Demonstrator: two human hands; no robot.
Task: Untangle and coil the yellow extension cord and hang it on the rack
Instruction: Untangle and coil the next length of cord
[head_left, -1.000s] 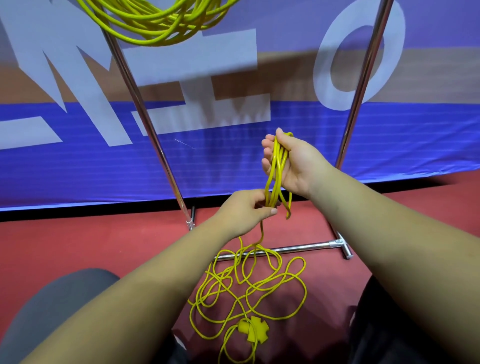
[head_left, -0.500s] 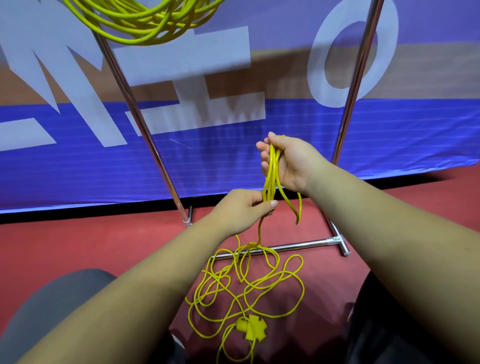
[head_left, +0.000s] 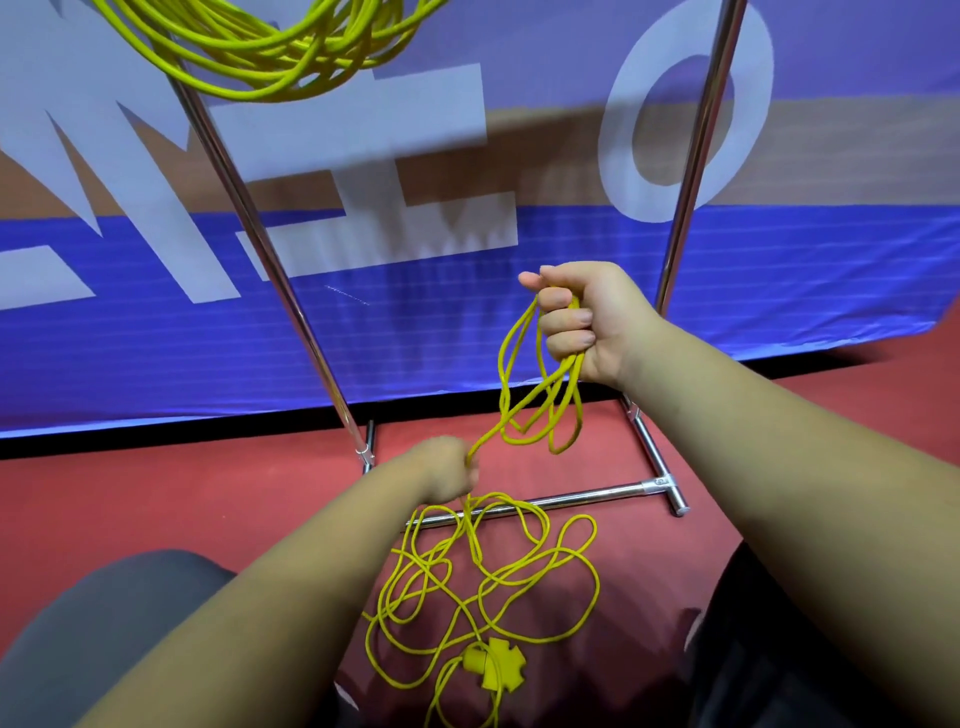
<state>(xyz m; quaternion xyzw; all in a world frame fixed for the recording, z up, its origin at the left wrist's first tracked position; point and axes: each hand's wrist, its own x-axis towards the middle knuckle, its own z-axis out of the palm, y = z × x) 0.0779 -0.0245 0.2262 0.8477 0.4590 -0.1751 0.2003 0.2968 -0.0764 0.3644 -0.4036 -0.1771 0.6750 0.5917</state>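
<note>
Yellow extension cord (head_left: 498, 428) hangs in gathered loops from the right hand (head_left: 587, 322), fingers curled tight around them. The nearer left hand (head_left: 447, 467) grips 1 strand, likely drawing slack from the floor tangle below the rack (head_left: 270, 249).

I see a red floor (head_left: 156, 509) running back to a black strip (head_left: 156, 442) under a blue banner (head_left: 467, 338). The base of the chrome rack (head_left: 283, 291) stands on the floor. One crossbar (head_left: 571, 498) lies flat, joined at its right end by a T-fitting to a foot bar (head_left: 647, 447). The slack of the yellow extension cord (head_left: 470, 540) lies on the floor in a loose tangle of overlapping loops. Several loops cross the left part of the crossbar. A yellow cross-shaped socket block (head_left: 493, 667) rests on the floor at the near edge of the tangle, with strands running across it.
</note>
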